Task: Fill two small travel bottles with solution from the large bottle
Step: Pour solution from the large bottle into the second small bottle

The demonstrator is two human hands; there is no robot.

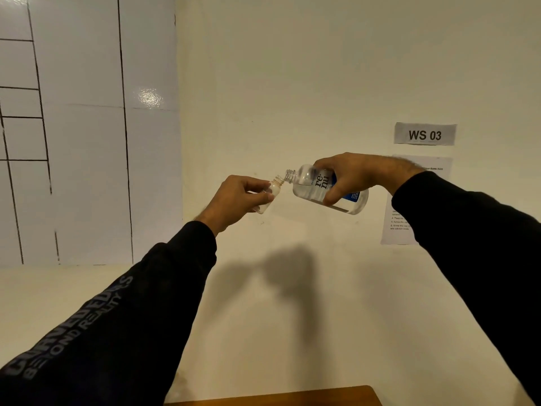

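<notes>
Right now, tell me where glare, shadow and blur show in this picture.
Head view: glare spot on the glossy white board; hands' shadow falls on the wall below; the wide lens bows the board's lines; the small bottle in the left hand looks slightly soft.

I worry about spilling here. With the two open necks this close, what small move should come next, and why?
Probably tip the large bottle in the right hand a little further, keeping its neck over the small bottle held by the left hand. The liquid inside lies short of the neck, and no stream shows, though that is hard to tell.
</notes>
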